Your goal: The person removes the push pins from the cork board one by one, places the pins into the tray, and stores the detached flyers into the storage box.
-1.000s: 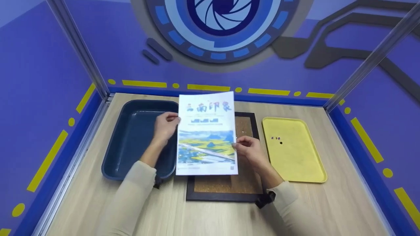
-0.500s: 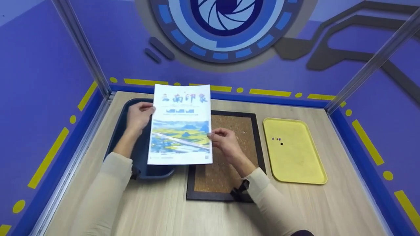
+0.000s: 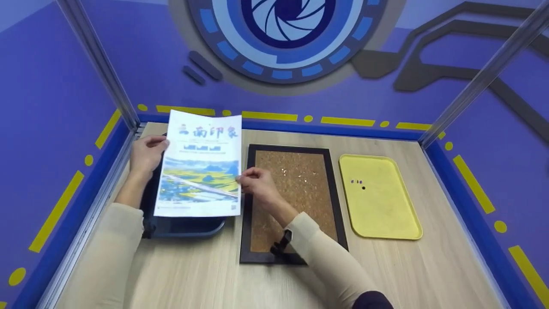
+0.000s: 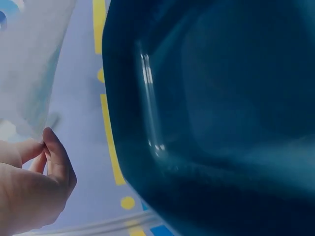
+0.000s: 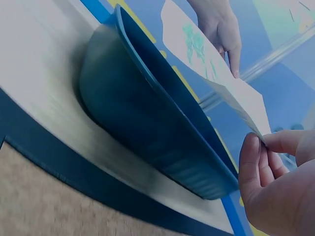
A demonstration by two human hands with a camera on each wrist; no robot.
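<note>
A printed paper sheet (image 3: 199, 167) with a landscape picture and large characters is held up above the dark blue tray (image 3: 188, 228). My left hand (image 3: 146, 156) pinches its left edge, thumb against fingers. On the opposite edge, lower down, my right hand (image 3: 259, 186) pinches it too. In the right wrist view the sheet (image 5: 216, 69) bends slightly and hangs apart from the tray (image 5: 147, 118). Most of the tray is hidden behind the sheet in the head view. The left wrist view shows the tray's inside (image 4: 236, 98) with nothing visible in it.
A cork board (image 3: 296, 193) in a black frame lies in the middle, with several small shiny pins on it. To its right is a yellow tray (image 3: 386, 206) bearing several tiny dark and coloured pieces (image 3: 357, 183). Blue-purple panels (image 3: 279, 98) wall in the table.
Both hands have carried the sheet leftward, from over the cork board to over the dark blue tray. The cork board is now uncovered apart from the right arm.
</note>
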